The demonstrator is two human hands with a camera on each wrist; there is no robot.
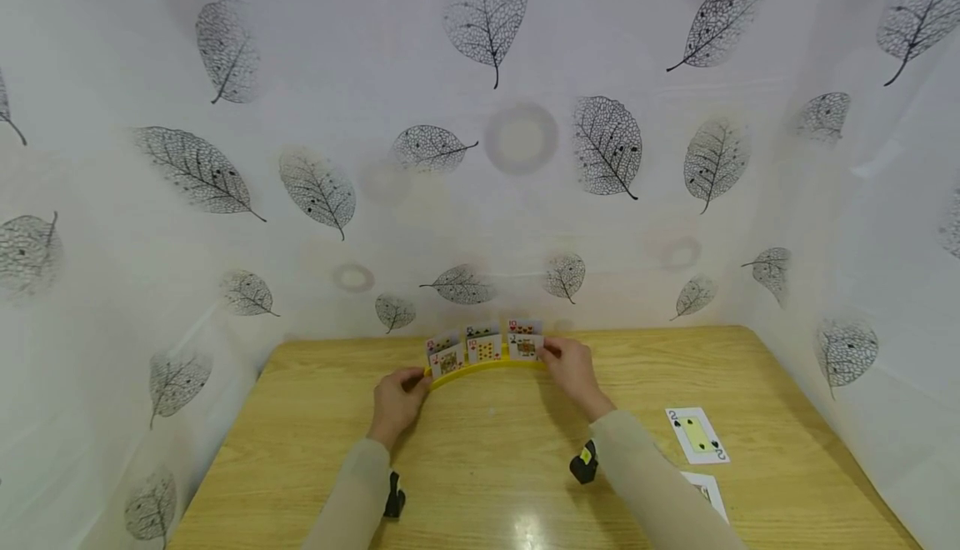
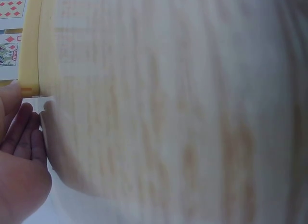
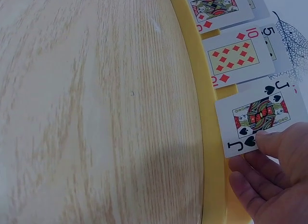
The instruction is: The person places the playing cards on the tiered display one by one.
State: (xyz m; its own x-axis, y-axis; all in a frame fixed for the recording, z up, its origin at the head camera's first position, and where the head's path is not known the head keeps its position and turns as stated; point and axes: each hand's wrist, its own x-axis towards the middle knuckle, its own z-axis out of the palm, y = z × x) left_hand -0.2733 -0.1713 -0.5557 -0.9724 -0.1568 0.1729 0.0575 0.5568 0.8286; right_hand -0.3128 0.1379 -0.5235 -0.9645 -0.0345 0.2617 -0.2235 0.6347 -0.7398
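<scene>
A person's two arms, in pale sleeves [image 1: 352, 492], stretch forward over a wooden table [image 1: 480, 450], the right one passing beside a face-up two of spades [image 1: 697, 435]. Ahead, the left hand [image 1: 397, 404] bends inward to pinch the left end of a curved yellow rack [image 1: 487, 366], its thumb on the rack's tip. The right hand [image 1: 572, 373], angled inward from the opposite side, grips a jack of spades [image 3: 262, 115], thumb on its face and fingers bent behind, at the rack's right part; whether the card is fully seated cannot be told. Next to it stands a ten of diamonds [image 3: 234, 60], with more cards behind. Beyond hangs a leaf-patterned backdrop [image 1: 525, 225].
</scene>
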